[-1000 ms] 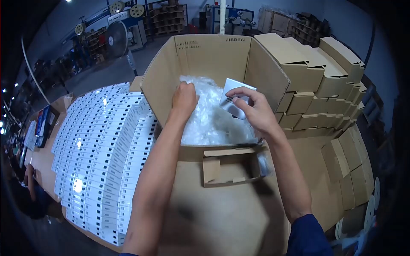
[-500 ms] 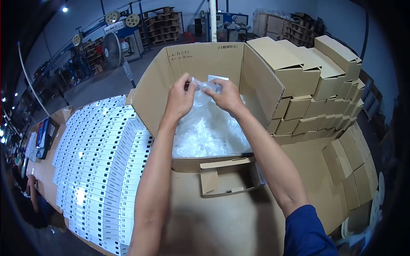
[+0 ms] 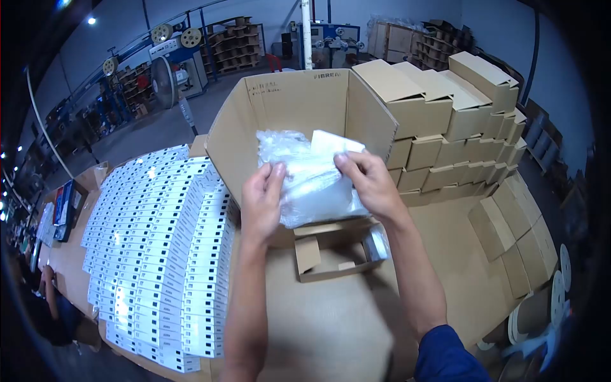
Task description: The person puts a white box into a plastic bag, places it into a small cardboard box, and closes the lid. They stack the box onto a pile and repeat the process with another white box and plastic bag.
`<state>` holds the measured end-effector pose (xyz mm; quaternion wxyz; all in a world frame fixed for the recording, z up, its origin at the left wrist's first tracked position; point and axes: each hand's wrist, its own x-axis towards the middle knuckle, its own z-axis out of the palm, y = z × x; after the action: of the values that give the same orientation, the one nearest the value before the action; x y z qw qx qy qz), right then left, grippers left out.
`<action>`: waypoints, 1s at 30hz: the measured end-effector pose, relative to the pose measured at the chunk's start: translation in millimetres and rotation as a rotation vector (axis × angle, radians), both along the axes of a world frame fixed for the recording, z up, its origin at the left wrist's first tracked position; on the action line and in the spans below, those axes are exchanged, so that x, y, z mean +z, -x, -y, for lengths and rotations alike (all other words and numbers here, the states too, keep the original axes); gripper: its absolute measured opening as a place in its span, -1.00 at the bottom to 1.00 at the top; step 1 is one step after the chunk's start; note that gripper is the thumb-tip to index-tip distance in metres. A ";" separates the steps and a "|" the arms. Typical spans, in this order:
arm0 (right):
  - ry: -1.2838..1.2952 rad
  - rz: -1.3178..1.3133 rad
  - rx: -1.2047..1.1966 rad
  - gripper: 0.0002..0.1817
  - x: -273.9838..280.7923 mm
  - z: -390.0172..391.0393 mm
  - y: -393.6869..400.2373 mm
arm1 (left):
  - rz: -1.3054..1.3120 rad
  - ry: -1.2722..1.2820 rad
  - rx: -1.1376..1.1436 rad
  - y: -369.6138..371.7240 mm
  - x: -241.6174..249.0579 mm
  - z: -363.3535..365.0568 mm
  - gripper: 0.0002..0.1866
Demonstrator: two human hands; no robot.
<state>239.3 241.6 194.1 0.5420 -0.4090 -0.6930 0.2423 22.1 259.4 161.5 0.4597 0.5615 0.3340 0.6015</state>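
Note:
Between my two hands a crinkled clear plastic bag (image 3: 313, 191) is stretched over the front of a large open carton (image 3: 286, 105). My left hand (image 3: 262, 194) pinches its left side between thumb and fingers. On the right side, my right hand (image 3: 371, 181) grips the bag with the thumb on top. A flat white piece (image 3: 331, 141) shows behind the bag, close to my right fingers. Below the bag, a small open cardboard box (image 3: 337, 270) lies on the table against the large carton, with a shiny clear wrapped item (image 3: 377, 243) at its right end.
Rows of stacked white boxes or devices with dark ports (image 3: 146, 235) cover the left. Stacked small brown cartons (image 3: 445, 137) rise on the right, with more (image 3: 512, 232) at the table's right edge. A fan (image 3: 165, 83) stands behind. At far left is another person's hand (image 3: 48, 274).
Both hands have come down and toward me, bringing the bag up out of the large carton and spreading it wider. The view has shifted slightly.

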 end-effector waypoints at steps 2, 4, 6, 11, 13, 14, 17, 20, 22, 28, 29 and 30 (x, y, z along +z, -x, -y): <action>0.044 -0.005 0.028 -0.57 -5.4 38.9 -0.5 | 0.135 0.139 0.074 -4.3 -2.9 51.3 -0.69; 0.096 -0.073 0.067 -0.58 -20.4 74.8 -0.2 | 0.221 0.093 0.010 6.6 -27.6 85.6 -0.71; 0.409 -0.429 0.122 -0.60 -37.3 116.6 1.9 | 0.088 -0.115 0.057 28.7 -51.3 107.0 -0.74; 0.827 -0.782 0.174 -0.59 -76.0 201.7 11.6 | -0.656 -0.848 0.269 26.3 -8.3 181.6 -0.83; 0.994 -0.712 0.248 -0.56 -103.9 234.7 7.8 | -0.758 -0.800 0.110 28.7 -23.3 212.5 -0.87; 1.060 -0.674 0.289 -0.54 -116.4 243.7 4.7 | -0.710 -0.709 0.099 26.5 -48.5 219.0 -0.90; 0.792 -0.624 0.198 -0.44 -154.9 266.9 -0.5 | -0.516 -0.053 0.175 13.2 -92.0 257.3 -0.86; 0.541 -0.466 0.179 -0.53 -152.9 289.6 -1.3 | -0.344 0.239 0.213 -4.5 -106.9 280.1 -0.77; 0.447 -0.472 0.144 -0.65 -142.7 300.4 12.4 | -0.301 0.288 0.191 -12.0 -114.9 290.7 -0.71; 0.497 -0.325 -0.194 -0.85 -151.2 310.3 25.6 | -0.119 0.365 0.245 -14.5 -129.0 298.9 -0.75; 0.442 -0.254 -0.206 -0.88 -149.1 309.7 25.4 | -0.114 0.287 0.333 -17.3 -127.9 295.8 -0.80; 0.416 -0.226 -0.228 -0.88 -146.9 308.6 25.8 | -0.262 0.118 0.434 -16.8 -121.9 295.2 -0.85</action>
<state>213.5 -67.0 47.2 0.5438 -0.5574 -0.5130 0.3611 38.9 -35.8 39.6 0.3047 0.5221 0.5379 0.5875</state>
